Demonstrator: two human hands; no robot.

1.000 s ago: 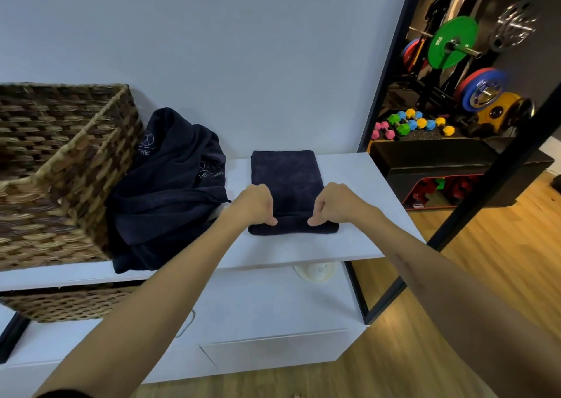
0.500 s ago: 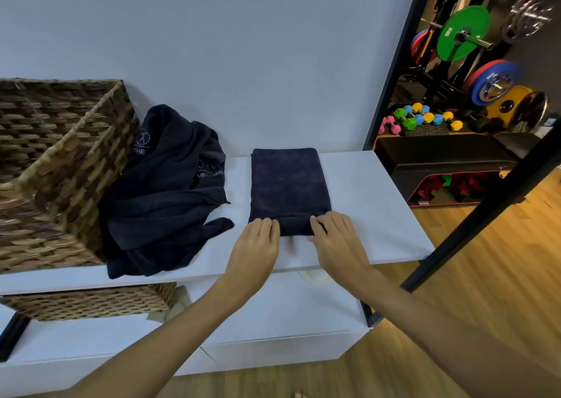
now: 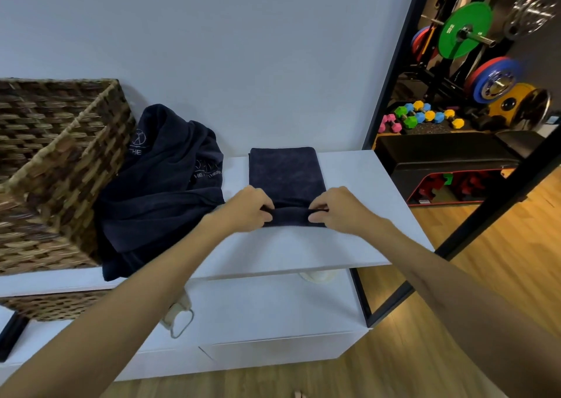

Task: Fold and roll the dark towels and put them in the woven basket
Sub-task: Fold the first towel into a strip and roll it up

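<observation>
two hands meet the folded dark towel (image 3: 285,175) at its near edge, the left hand (image 3: 246,209) pinching the rolled-up hem at its left end and the right hand (image 3: 340,209) pinching it at the right end, the rest lying flat beyond them. it lies on a white cabinet top (image 3: 358,185) against a pale wall, a heap of dark towels (image 3: 164,185) just beside it leaning on the woven basket (image 3: 54,169), with weight plates (image 3: 464,30) through a doorway to the right. both forearms reach forward, fingers curled on the hem.
</observation>
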